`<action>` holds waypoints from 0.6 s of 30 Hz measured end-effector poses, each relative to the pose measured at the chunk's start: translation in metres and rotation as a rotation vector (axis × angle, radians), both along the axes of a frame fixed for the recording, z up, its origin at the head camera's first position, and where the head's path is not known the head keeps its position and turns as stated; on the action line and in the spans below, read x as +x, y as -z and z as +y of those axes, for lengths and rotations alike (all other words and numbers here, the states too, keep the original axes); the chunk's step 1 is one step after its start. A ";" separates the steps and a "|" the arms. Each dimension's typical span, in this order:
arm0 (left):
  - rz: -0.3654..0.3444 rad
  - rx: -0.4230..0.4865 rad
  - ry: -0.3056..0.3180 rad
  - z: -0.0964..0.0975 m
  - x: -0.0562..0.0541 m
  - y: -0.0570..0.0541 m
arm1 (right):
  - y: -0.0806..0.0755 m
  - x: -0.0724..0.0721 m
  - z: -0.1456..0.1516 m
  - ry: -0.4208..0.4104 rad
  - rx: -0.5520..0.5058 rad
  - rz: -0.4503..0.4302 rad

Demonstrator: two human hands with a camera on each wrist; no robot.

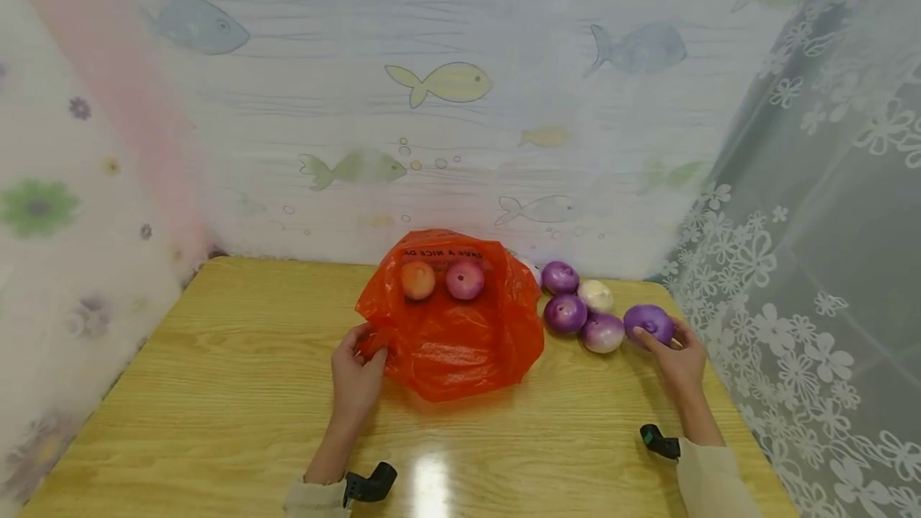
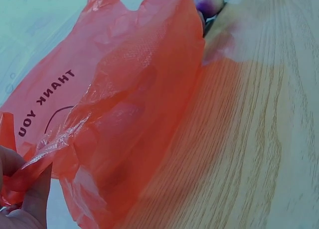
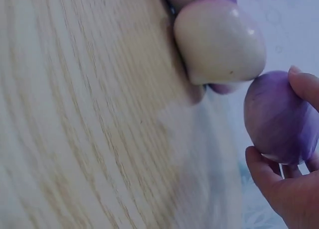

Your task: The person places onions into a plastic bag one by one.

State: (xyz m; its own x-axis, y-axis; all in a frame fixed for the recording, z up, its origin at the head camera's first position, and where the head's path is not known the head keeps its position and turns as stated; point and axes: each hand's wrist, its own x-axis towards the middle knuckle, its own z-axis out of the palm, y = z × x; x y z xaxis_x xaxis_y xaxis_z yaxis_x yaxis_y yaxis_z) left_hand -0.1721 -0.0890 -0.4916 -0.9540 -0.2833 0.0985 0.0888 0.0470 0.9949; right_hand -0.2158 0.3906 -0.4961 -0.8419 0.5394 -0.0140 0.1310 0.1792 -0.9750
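A red plastic bag [image 1: 453, 350] stands with its mouth spread toward me in the head view. My left hand [image 1: 357, 370] pinches the left edge of its rim, and the left wrist view shows the gathered film [image 2: 35, 171] between thumb and fingers. Inside the bag lie an orange-tinted round one [image 1: 418, 280] and a pinkish onion [image 1: 465, 280]. On the right, my right hand [image 1: 682, 354] grips a purple onion [image 1: 648, 325], thumb on one side and fingers on the other. That onion [image 3: 276, 117] is beside a paler onion [image 3: 219, 42] in the right wrist view.
Several purple and white onions sit clustered right of the bag, among them a dark purple one [image 1: 565, 313], a white one [image 1: 596, 296] and a two-toned one [image 1: 602, 333]. A fish-patterned curtain [image 1: 446, 142] hangs behind the wooden table [image 1: 237, 366]; a lace-printed sheet [image 1: 813, 318] borders its right side.
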 end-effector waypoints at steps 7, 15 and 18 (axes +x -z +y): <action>-0.008 0.015 0.012 0.000 0.001 -0.001 | -0.014 0.019 -0.013 -0.054 -0.033 0.082; 0.002 0.017 0.015 0.001 0.001 -0.002 | -0.030 0.043 -0.046 -0.129 -0.077 0.196; 0.006 0.017 0.011 0.000 0.001 -0.002 | -0.035 0.053 -0.062 -0.167 -0.120 0.230</action>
State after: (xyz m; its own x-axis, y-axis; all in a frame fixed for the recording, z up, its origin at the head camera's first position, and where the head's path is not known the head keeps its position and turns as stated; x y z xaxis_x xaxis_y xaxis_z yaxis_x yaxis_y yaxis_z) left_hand -0.1716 -0.0891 -0.4900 -0.9563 -0.2748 0.0998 0.0956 0.0287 0.9950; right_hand -0.1628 0.3287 -0.4610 -0.9073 0.3992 0.1325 -0.1176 0.0617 -0.9911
